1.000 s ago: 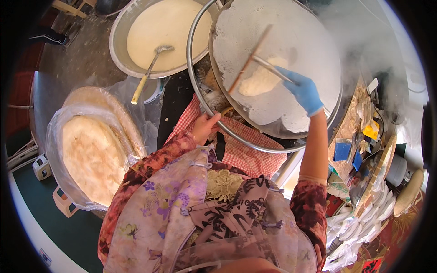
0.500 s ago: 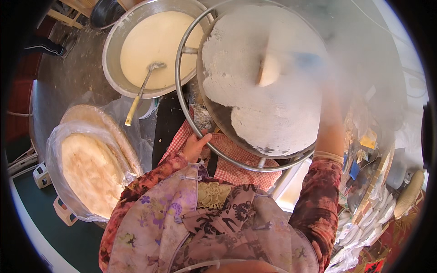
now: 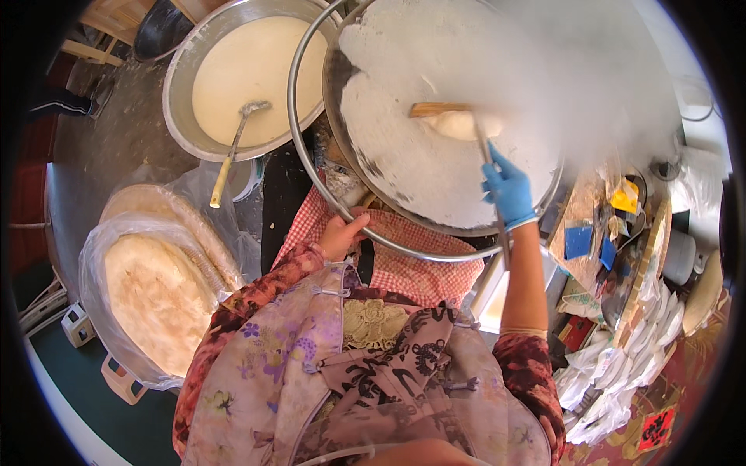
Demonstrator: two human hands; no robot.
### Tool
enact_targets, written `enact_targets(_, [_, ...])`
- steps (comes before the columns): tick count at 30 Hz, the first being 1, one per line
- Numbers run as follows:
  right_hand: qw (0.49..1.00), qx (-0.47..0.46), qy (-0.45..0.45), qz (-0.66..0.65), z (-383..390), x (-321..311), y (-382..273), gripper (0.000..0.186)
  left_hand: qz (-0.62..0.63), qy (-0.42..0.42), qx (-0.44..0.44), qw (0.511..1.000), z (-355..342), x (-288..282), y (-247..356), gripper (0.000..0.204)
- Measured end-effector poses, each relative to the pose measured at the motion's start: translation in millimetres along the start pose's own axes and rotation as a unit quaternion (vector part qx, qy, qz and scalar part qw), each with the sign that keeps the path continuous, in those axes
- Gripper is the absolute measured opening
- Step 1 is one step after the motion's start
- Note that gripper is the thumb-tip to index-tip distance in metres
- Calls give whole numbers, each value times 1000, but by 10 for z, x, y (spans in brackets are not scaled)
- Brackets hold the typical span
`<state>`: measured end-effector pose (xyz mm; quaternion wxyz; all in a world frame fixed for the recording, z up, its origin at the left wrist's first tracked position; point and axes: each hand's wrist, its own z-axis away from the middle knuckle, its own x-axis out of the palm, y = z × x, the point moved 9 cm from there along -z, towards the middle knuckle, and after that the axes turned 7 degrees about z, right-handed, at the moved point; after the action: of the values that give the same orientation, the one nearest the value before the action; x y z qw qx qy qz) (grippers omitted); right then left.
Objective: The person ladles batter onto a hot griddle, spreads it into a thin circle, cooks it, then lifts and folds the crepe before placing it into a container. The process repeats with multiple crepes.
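Over one griddle (image 3: 420,171), two hands (image 3: 509,190), one spreader (image 3: 466,124)

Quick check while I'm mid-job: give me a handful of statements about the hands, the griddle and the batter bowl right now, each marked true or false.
1. The right hand wears a blue glove. True.
2. The right hand holds the ladle in the batter bowl. False: the ladle rests untouched in the batter bowl; the right hand holds a thin rod with a wooden spreader over the round griddle.
3. The left hand is bare and sits at the metal ring around the griddle. True.
4. The griddle surface is bare metal. False: a white batter layer covers most of it, steaming.
5. The stack of flat cakes lies to the person's left, on clear plastic. True.
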<state>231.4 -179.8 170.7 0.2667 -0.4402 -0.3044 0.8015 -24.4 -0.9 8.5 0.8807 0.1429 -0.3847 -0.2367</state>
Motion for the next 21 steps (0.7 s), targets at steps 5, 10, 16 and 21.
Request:
enact_targets(5, [997,-28,-7,68,782,606,-68,43,5,-10,-12,1000,49,49,-38,33])
enact_targets(10, [996,-90,-14,15,1192,979,-191,49,7,3,26,1000,63,-11,92,23])
enact_targets(16, [990,-123,-13,-73,747,274,-157,44,-8,37,64,997,78,-80,145,22])
enact_targets(21, [992,-49,-103,47,43,-203,199,32,0,75,79,994,62,-117,189,27])
